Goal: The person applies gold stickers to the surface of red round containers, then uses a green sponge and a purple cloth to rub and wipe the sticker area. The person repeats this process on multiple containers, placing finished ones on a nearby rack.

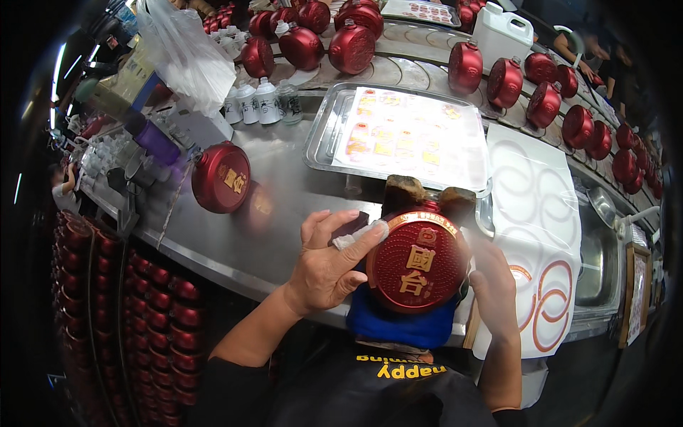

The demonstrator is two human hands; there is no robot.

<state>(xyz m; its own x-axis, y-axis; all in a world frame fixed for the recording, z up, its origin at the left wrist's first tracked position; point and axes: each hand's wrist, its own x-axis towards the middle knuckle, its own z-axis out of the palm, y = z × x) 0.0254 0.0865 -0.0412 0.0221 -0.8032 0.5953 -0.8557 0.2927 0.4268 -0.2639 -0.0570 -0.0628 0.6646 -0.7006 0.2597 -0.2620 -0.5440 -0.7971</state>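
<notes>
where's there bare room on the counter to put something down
The main bare patch is the steel counter between the lone red bottle, the metal tray and the left hand. It's crowded around the front bottle, flanked by both hands, and on the conveyor lined with red bottles.

Plastic bag (186,60) upper left; white jug (500,37) back; steel sink (599,277) right.
</notes>
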